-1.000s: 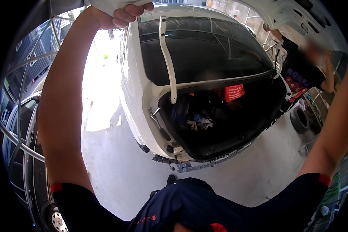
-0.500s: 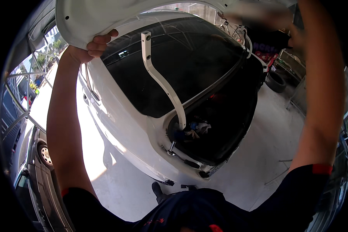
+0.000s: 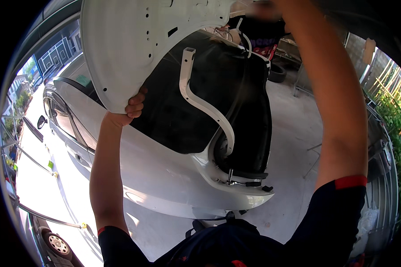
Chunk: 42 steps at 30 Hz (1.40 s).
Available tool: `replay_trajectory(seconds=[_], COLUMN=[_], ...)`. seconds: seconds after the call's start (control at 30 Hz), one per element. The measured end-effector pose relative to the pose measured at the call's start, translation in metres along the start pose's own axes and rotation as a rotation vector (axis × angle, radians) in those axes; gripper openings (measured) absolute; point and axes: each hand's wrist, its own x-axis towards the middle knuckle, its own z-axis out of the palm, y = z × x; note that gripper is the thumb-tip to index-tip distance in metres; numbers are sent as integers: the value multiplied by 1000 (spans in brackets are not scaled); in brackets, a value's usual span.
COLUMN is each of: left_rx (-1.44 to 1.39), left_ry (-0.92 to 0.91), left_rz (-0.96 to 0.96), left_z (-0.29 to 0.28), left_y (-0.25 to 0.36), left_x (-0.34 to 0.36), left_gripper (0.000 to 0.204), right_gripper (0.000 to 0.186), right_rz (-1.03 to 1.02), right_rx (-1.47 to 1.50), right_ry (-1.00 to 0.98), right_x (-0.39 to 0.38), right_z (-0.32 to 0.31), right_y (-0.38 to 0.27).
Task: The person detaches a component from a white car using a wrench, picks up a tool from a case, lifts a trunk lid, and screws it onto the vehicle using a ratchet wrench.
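Observation:
A white car (image 3: 165, 173) stands with its trunk open, and the white trunk lid (image 3: 133, 49) hangs overhead. My left hand (image 3: 128, 110) grips the lower left edge of the lid, fingers curled under it. My right arm (image 3: 329, 102) reaches up to the lid's far side; the right hand itself is blurred and cut off at the top of the frame. A curved white hinge arm (image 3: 207, 109) runs from the lid down into the dark trunk opening (image 3: 245, 133).
A loose tyre (image 3: 277, 72) lies on the concrete floor behind the car. Another person stands blurred at the top centre. A metal gate and greenery (image 3: 390, 115) line the right side. Another car's wheel (image 3: 57, 244) shows at lower left.
The lid has come down and toward me, covering more of the trunk opening. My view has swung left, so the car's side and rear window fill the frame.

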Motion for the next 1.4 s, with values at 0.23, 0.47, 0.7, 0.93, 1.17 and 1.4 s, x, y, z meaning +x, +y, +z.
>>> replay_trajectory(seconds=[0.23, 0.47, 0.7, 0.93, 1.17, 1.4], left_rx=[-216, -248, -359, -258, -327, -348], left_ry=[-103, -110, -133, 1, -47, -9], left_rz=[-33, -7, -1, -15, 11, 70], left_z=[-35, -16, -19, -21, -13, -21], left_y=[-51, -100, -133, -139, -154, -159], left_x=[8, 20, 22, 17, 20, 17], left_gripper=[57, 56, 63, 62, 63, 62], right_gripper=[46, 46, 45, 45, 44, 41], right_rz=[16, -53, -42, -177, -134, -161], right_rx=[89, 180, 199, -54, -21, -113], right_ry=[-134, -163, -162, 37, -31, -13], right_x=[-6, -22, -50, -78, -86, -100], right_z=[12, 6, -10, -6, -26, -43], right_y=[-24, -17, -20, -2, -3, -1])
